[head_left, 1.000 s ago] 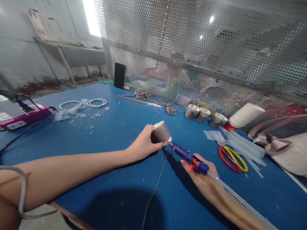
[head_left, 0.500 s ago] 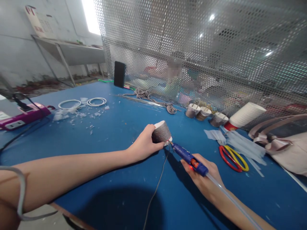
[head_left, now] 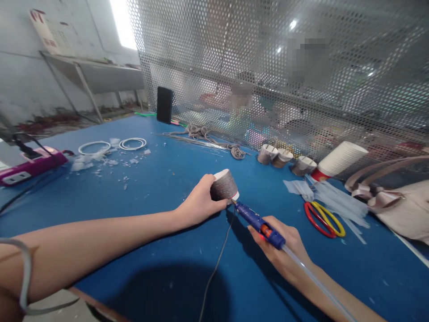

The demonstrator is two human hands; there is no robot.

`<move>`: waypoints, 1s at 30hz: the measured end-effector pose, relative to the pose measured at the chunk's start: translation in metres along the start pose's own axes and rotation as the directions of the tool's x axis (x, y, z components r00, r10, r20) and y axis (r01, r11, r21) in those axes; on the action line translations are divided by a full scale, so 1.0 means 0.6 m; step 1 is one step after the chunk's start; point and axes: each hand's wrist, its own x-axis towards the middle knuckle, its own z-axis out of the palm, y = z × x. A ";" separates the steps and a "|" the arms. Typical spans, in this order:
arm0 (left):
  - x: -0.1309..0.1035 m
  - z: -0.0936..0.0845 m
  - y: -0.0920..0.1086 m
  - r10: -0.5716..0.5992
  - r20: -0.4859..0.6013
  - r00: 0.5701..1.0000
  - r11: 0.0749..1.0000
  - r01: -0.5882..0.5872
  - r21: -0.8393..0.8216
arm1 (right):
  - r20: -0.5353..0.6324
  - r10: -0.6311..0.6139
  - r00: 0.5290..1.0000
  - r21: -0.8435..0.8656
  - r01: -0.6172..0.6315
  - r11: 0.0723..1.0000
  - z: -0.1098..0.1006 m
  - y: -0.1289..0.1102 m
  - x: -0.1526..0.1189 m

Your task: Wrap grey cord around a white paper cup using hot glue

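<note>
My left hand point(head_left: 200, 199) grips a paper cup point(head_left: 225, 185) wrapped in grey cord, tilted on its side over the blue table. A loose grey cord point(head_left: 216, 267) trails from the cup toward the table's front edge. My right hand point(head_left: 283, 243) is closed around a blue glue gun point(head_left: 256, 221) with a clear glue stick in its back end. The gun's nozzle is at the cup's rim, close to my left thumb. Whether the nozzle touches the cord is too small to tell.
Red-and-yellow-handled scissors point(head_left: 320, 219) lie right of my right hand beside glue sticks point(head_left: 338, 203). Behind them are stacked paper cups point(head_left: 342, 161), wrapped cups point(head_left: 303, 166) and a bag point(head_left: 402, 201). Cord bundles point(head_left: 237, 152) and a phone point(head_left: 165, 105) line the mesh. A purple power strip point(head_left: 33, 167) sits left.
The glue gun and my right hand have shifted slightly left, and the nozzle has moved a little along the cup's rim toward my left thumb. The whole view has shifted slightly.
</note>
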 end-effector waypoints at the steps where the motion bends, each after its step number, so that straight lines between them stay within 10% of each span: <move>1: 0.000 0.000 -0.001 0.004 0.003 1.000 1.000 -0.004 -0.008 | 0.011 -0.004 1.000 0.000 0.004 1.000 0.000 0.000 0.000; 30: 0.006 -0.005 -0.015 0.021 0.128 0.992 0.977 0.007 -0.213 | 0.029 0.298 0.954 0.201 -0.298 0.933 -0.009 0.011 -0.009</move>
